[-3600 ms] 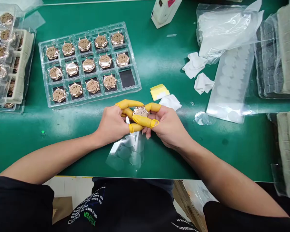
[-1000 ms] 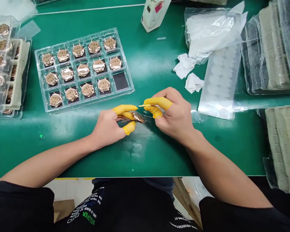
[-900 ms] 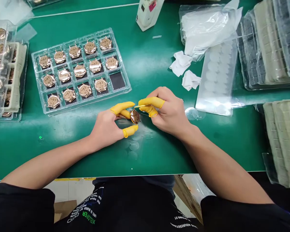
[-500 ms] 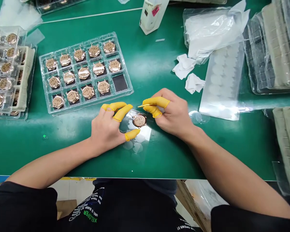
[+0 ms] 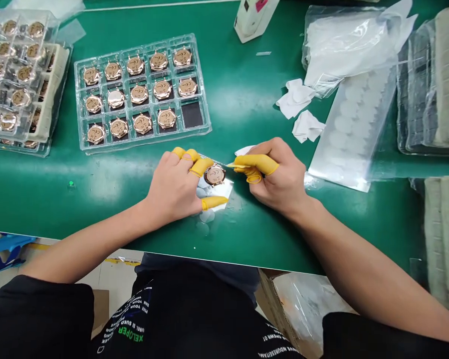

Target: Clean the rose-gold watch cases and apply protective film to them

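A watch case (image 5: 214,175) lies on a clear film sheet (image 5: 225,190), between the left hand (image 5: 174,187) and the right hand (image 5: 275,174). A blister tray (image 5: 205,130) sits at eleven o'clock from them, and a sheet of round film pads (image 5: 353,130) at two o'clock.

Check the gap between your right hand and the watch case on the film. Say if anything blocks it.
Nothing visible blocks it. The thin pointed strip held in the right hand points toward the rose-gold watch case across an open gap, with only the clear film sheet lying beneath.
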`<state>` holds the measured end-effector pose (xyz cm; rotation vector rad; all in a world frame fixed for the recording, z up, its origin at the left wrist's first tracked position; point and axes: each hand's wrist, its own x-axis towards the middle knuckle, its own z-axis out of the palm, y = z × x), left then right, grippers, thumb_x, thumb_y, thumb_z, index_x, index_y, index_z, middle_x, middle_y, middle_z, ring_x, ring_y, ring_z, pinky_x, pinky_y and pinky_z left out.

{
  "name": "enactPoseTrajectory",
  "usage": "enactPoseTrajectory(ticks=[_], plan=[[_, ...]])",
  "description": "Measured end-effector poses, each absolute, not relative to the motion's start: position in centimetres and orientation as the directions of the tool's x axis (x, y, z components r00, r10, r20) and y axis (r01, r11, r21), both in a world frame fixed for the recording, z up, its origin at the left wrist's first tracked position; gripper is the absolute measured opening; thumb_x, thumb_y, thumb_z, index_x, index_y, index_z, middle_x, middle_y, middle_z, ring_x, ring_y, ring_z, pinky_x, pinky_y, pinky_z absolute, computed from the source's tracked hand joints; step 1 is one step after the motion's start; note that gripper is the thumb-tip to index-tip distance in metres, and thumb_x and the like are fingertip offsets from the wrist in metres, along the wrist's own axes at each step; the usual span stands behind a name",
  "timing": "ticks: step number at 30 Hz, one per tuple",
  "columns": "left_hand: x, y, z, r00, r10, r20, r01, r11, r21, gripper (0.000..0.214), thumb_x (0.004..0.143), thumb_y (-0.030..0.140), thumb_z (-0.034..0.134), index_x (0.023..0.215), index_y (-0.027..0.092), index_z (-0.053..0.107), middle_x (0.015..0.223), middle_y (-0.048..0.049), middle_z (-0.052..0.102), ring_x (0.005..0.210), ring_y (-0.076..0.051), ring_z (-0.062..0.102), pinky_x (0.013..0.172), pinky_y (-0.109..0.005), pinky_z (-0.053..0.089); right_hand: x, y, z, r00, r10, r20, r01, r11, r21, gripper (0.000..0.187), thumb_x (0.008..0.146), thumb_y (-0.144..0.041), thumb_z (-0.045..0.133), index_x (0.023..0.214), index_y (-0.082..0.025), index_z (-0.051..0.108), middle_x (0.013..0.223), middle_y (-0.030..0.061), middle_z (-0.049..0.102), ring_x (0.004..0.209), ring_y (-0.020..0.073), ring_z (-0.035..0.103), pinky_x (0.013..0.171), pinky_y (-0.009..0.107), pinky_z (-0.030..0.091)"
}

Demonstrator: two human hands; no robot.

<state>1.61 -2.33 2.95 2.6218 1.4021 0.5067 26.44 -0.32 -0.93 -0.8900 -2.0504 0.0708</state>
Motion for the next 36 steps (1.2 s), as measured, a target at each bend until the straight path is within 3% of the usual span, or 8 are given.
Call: enactPoseTrajectory(ticks=[3, 6, 11, 17, 23, 27, 31, 36], plan=[[2.3, -2.4, 2.1, 0.472, 0.858, 0.200, 0.800, -0.513, 0.311, 0.047, 0.093, 0.055, 0.070, 0.117, 0.016, 0.078, 0.106, -0.0149, 0.073, 0.099, -0.031, 0.059, 0.087, -0.044, 0.040, 26.0, -0.6, -1.0, -0.340, 0.606, 0.719, 0.536, 0.753, -0.381, 0.040, 0.081, 0.004, 0.056, 0.103, -0.027, 0.067, 0.088, 0.0013, 0.063, 0.077, 0.0162, 0.065, 0.064, 0.032, 0.053], [2.2, -1.9, 1.6, 0.475, 0.868, 0.143, 0.778, -0.491, 0.391, 0.038, 0.089, 0.045, 0.075, 0.118, 0.019, 0.077, 0.106, -0.0105, 0.072, 0.100, -0.028, 0.057, 0.090, -0.043, 0.039, 25.7, -0.9, -1.0, -0.353, 0.604, 0.714, 0.532, 0.758, -0.379, 0.038, 0.082, 0.004, 0.055, 0.101, -0.027, 0.067, 0.088, 0.0011, 0.064, 0.078, 0.0163, 0.064, 0.063, 0.032, 0.053], [1.9, -1.7, 1.8, 0.465, 0.880, 0.102, 0.767, -0.458, 0.449, 0.040, 0.089, 0.048, 0.076, 0.118, 0.022, 0.077, 0.110, -0.0089, 0.072, 0.102, -0.027, 0.056, 0.092, -0.042, 0.038, 25.2, -1.1, -1.0, -0.408, 0.621, 0.669, 0.523, 0.760, -0.387, 0.036, 0.082, 0.005, 0.053, 0.096, -0.025, 0.067, 0.083, 0.0008, 0.063, 0.075, 0.0157, 0.061, 0.061, 0.032, 0.050], [1.9, -2.0, 1.4, 0.455, 0.882, 0.124, 0.770, -0.459, 0.443, 0.042, 0.090, 0.051, 0.075, 0.120, 0.022, 0.078, 0.110, -0.0096, 0.072, 0.101, -0.026, 0.055, 0.092, -0.042, 0.037, 25.5, -2.0, -0.6, -0.492, 0.562, 0.665, 0.456, 0.817, -0.354, 0.035, 0.084, 0.007, 0.053, 0.096, -0.023, 0.067, 0.081, 0.0015, 0.064, 0.075, 0.0164, 0.059, 0.063, 0.033, 0.049], [1.7, -1.8, 1.5, 0.461, 0.883, 0.085, 0.766, -0.445, 0.463, 0.044, 0.091, 0.054, 0.076, 0.121, 0.023, 0.078, 0.108, -0.0089, 0.071, 0.102, -0.027, 0.055, 0.093, -0.042, 0.036, 25.0, -1.8, -0.7, -0.359, 0.592, 0.722, 0.488, 0.778, -0.395, 0.038, 0.085, 0.007, 0.052, 0.098, -0.025, 0.068, 0.082, 0.0009, 0.063, 0.076, 0.0160, 0.060, 0.064, 0.032, 0.047], [1.8, -1.9, 1.5, 0.458, 0.886, 0.077, 0.773, -0.439, 0.457, 0.044, 0.091, 0.055, 0.075, 0.121, 0.023, 0.078, 0.110, -0.0096, 0.071, 0.102, -0.027, 0.055, 0.093, -0.043, 0.036, 24.7, -1.5, -0.7, -0.431, 0.586, 0.686, 0.485, 0.791, -0.372, 0.035, 0.087, 0.009, 0.051, 0.092, -0.023, 0.064, 0.080, 0.0011, 0.062, 0.079, 0.0155, 0.059, 0.068, 0.033, 0.049], [1.8, -2.0, 1.2, 0.457, 0.885, 0.086, 0.770, -0.442, 0.461, 0.044, 0.091, 0.055, 0.075, 0.121, 0.024, 0.079, 0.110, -0.0091, 0.072, 0.103, -0.027, 0.054, 0.093, -0.042, 0.035, 25.0, -1.7, -0.6, -0.442, 0.561, 0.700, 0.440, 0.816, -0.376, 0.034, 0.089, 0.007, 0.051, 0.098, -0.023, 0.065, 0.083, 0.0021, 0.064, 0.081, 0.0166, 0.063, 0.066, 0.032, 0.052], [1.7, -1.9, 1.1, 0.466, 0.881, 0.080, 0.774, -0.450, 0.445, 0.046, 0.091, 0.057, 0.076, 0.124, 0.025, 0.078, 0.110, -0.0086, 0.071, 0.101, -0.027, 0.055, 0.092, -0.042, 0.035, 25.0, -1.9, -0.6, -0.377, 0.681, 0.628, 0.513, 0.718, -0.471, 0.027, 0.094, -0.002, 0.051, 0.094, -0.025, 0.065, 0.085, 0.0025, 0.066, 0.082, 0.0177, 0.066, 0.070, 0.035, 0.056]])
